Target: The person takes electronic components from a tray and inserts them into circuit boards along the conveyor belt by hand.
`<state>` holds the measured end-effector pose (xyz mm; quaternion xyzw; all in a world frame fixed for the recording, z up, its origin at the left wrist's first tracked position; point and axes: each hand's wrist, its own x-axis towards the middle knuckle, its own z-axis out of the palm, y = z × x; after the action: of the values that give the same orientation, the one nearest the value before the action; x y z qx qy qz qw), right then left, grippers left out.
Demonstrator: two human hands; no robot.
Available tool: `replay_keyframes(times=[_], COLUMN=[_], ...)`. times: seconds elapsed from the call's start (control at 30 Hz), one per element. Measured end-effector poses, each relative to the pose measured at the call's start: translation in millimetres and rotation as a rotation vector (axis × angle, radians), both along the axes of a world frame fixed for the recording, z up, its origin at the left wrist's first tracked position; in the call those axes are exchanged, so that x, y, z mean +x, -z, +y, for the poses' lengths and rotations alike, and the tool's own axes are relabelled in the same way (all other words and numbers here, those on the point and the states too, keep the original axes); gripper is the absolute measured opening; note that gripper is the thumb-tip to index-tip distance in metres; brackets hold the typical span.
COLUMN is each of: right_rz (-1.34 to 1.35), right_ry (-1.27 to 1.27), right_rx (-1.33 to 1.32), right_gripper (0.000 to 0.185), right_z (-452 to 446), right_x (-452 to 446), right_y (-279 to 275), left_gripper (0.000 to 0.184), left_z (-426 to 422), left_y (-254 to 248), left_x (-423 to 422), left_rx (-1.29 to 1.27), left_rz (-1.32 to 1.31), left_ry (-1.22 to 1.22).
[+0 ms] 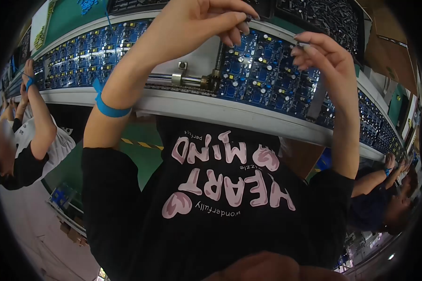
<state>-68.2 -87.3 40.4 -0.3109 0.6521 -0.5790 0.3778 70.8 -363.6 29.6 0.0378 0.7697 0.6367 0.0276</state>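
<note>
My left hand (206, 28), with a blue band (109, 107) around its wrist, is raised over the line of blue circuit boards (253, 70). Its thumb and fingertips pinch a small dark part (249, 18), whose kind is too small to make out. To the right, my right hand (330, 58) hovers above the same boards, fingers curled. Between its thumb and index finger sits another small dark part (301, 45). The boards carry white, yellow and dark components.
Behind the boards is a black tray (321, 21) of loose dark parts. A metal rod with a spring (187, 79) crosses the line. A pale rail (239, 111) runs along the near edge. Co-workers' arms (40, 110) show at left and at right (375, 180). A cardboard box (389, 51) stands at far right.
</note>
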Motion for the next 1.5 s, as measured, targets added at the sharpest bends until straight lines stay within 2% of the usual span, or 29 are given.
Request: replay_keyframes(times=[0.07, 0.1, 0.17, 0.2, 0.3, 0.37, 0.4, 0.47, 0.5, 0.57, 0.67, 0.8, 0.87, 0.97, 1.2, 1.27, 1.3, 1.37, 1.5], right_rz=[0.231, 0.23, 0.49, 0.492, 0.466, 0.742, 0.742, 0.981, 0.982, 1.016, 0.998, 0.959, 0.961, 0.934, 0.942, 1.19, 1.188, 1.355, 1.357], right_ry=[0.053, 0.054, 0.154, 0.157, 0.149, 0.071, 0.07, 0.004, 0.003, 0.019, 0.07, 0.08, 0.081, 0.079, 0.087, -0.021, -0.019, -0.1, -0.054], right_rx=[0.003, 0.003, 0.05, 0.052, 0.124, 0.258, 0.259, 0.288, 0.287, 0.251, 0.243, 0.29, 0.283, 0.281, 0.29, 0.161, 0.162, 0.14, 0.227], right_gripper=[0.023, 0.023, 0.022, 0.022, 0.019, 0.015, 0.015, 0.015, 0.015, 0.016, 0.012, 0.012, 0.012, 0.013, 0.013, 0.016, 0.016, 0.017, 0.014], right_z=[-1.3, -1.9, -2.2, -1.6, -1.8, -6.6, -8.7, -14.0, -15.3, -16.4, -18.5, -19.0, -19.3, -19.2, -20.8, -19.7, -20.6, -24.5, -25.8], right_x=[9.0, 13.3, 19.6, 19.7, 18.9, 19.6, 18.0, 12.4, 11.5, 11.8, 12.4, 14.5, 14.7, 13.7, 14.1, 10.1, 10.9, 14.7, 19.1], right_y=[3.5, 4.5, 5.1, 5.2, 5.0, 3.2, 5.3, 11.7, 15.4, 22.8, 24.8, 22.9, 22.7, 23.5, 23.6, 25.7, 23.1, 15.8, 19.5], left_gripper=[0.025, 0.025, 0.031, 0.031, 0.029, 0.028, 0.028, 0.026, 0.026, 0.025, 0.025, 0.026, 0.026, 0.024, 0.023, 0.023, 0.023, 0.023, 0.023], left_z=[4.7, 3.6, 1.3, 0.9, 5.3, 9.3, 10.7, 13.9, 14.1, 13.2, 11.1, 12.5, 14.2, 6.9, 23.3, 27.6, 29.9, 32.9, 32.8], left_y=[-1.3, 1.0, 7.1, 7.1, 4.8, 2.4, 4.3, 9.6, 9.6, 9.2, 6.7, 9.8, 10.8, 26.9, 26.7, 26.1, 25.3, 24.2, 20.8], left_x=[-1.5, -0.1, 2.6, 3.8, 8.8, 12.4, 13.5, 15.7, 14.9, 12.9, 13.5, 12.3, 11.4, 5.9, -8.3, -11.4, -12.2, -13.5, -9.9], left_rx=[0.042, 0.042, 0.138, 0.14, 0.076, 0.018, 0.018, -0.06, -0.06, -0.54, -0.631, -0.48, -0.255, -0.15, -0.275, -0.316, -0.337, -0.378, -0.46], left_rz=[-0.046, -0.047, -0.087, -0.086, -0.071, -0.03, -0.03, 0.037, 0.038, 0.387, 0.386, 0.298, 0.146, 0.096, 0.156, 0.176, 0.186, 0.207, 0.246], left_ry=[0.001, 0.002, 0.083, 0.087, 0.09, 0.057, 0.057, -0.033, -0.034, -0.108, -0.138, -0.129, -0.129, -0.124, -0.126, -0.123, -0.121, -0.117, -0.108])
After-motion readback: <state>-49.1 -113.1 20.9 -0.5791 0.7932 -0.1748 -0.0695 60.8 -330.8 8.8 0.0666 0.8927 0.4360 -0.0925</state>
